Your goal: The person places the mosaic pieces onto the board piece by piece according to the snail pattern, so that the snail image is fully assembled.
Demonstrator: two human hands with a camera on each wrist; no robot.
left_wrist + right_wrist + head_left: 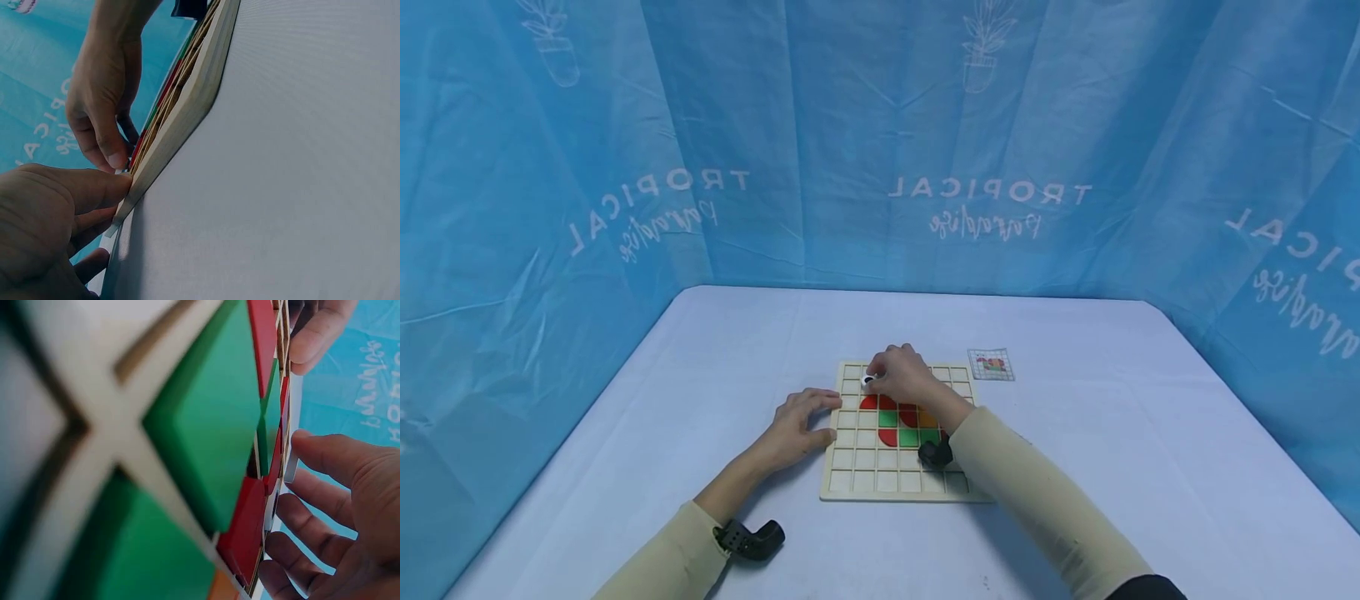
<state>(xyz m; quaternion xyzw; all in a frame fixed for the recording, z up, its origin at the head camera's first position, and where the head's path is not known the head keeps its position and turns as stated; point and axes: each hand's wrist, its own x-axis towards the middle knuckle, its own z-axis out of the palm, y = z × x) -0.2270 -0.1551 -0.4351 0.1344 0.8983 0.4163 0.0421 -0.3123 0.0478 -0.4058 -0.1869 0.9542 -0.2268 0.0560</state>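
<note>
A pale wooden grid board (865, 482) lies on the white table, with red tiles (887, 437), green tiles (907, 437) and an orange tile (927, 420) in some of its squares. My right hand (904, 375) reaches over the upper part of the board. Between its thumb and fingers it pinches a white tile with a black mark (868, 380), seen edge-on in the right wrist view. The left hand (797, 423) rests against the board's left edge, fingers loosely extended; in the left wrist view a digit of this hand (100, 186) touches the rim.
A small pattern card (992, 365) with a coloured picture lies just beyond the board's upper right corner. Blue printed curtains (850, 125) stand around the back and sides of the white table (1097, 400). Each wrist wears a black device (751, 540).
</note>
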